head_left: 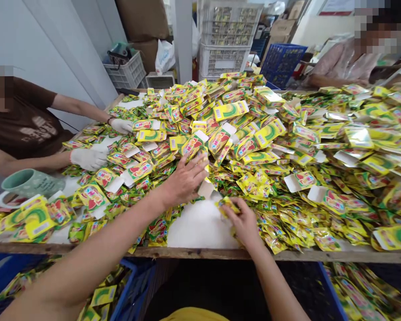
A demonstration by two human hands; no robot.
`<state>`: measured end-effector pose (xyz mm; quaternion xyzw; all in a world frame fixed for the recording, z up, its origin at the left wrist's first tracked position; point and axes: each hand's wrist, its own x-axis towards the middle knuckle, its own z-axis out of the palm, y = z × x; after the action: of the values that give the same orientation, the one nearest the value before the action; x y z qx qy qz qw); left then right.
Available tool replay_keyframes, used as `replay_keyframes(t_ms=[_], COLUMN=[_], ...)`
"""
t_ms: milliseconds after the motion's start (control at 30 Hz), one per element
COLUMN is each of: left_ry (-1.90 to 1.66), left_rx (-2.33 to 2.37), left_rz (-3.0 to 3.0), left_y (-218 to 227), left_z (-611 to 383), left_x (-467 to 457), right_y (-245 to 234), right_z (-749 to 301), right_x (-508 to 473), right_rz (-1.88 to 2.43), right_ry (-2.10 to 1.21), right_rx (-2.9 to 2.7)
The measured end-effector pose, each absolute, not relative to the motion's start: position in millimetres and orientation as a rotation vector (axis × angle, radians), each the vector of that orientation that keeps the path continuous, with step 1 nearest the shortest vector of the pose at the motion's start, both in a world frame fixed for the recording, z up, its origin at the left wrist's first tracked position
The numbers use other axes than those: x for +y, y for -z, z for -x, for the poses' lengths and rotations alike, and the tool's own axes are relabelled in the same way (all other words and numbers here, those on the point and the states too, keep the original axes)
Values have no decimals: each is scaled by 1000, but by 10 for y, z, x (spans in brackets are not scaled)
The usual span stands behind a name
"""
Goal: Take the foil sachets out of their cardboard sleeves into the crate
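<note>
Over the pile of small yellow cartons, my left hand reaches out with its fingers stretched and apart. Its fingertips lie at a carton with a white open flap; part of that carton is hidden under the hand. My right hand is closed on small shiny yellow packets, just above the bare white tabletop. How many packets it holds I cannot tell. To the right of it spreads a heap of loose packets. A printed carton with a watermelon picture lies beyond my left fingers.
At left, a co-worker's gloved hands touch the pile near a green mug. Another person sits at the far right. Blue crates with cartons stand below the wooden table edge. White crates are stacked behind.
</note>
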<state>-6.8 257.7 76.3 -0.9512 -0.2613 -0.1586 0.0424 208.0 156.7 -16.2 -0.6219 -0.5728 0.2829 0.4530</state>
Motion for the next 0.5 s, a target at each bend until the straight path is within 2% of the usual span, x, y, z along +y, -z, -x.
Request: replay_keyframes(t_ms=[100, 167, 333, 500], left_ry=[478, 498, 721, 980], left_rx=[-1046, -1364, -2061, -2094], left_rz=[3010, 3005, 2716, 2694], left_y=[-692, -522, -30, 118], left_z=[-75, -247, -633, -661], left_x=[2164, 1915, 1579, 1408], right_y=[-148, -336, -344, -218], right_z=[-2184, -2173, -2063, -2050], right_x=[1494, 1469, 1477, 1491], right_rz=[1488, 1456, 1459, 1684], right_ry=[-662, -614, -540, -678], right_rx=[-1113, -1146, -1718, -2122])
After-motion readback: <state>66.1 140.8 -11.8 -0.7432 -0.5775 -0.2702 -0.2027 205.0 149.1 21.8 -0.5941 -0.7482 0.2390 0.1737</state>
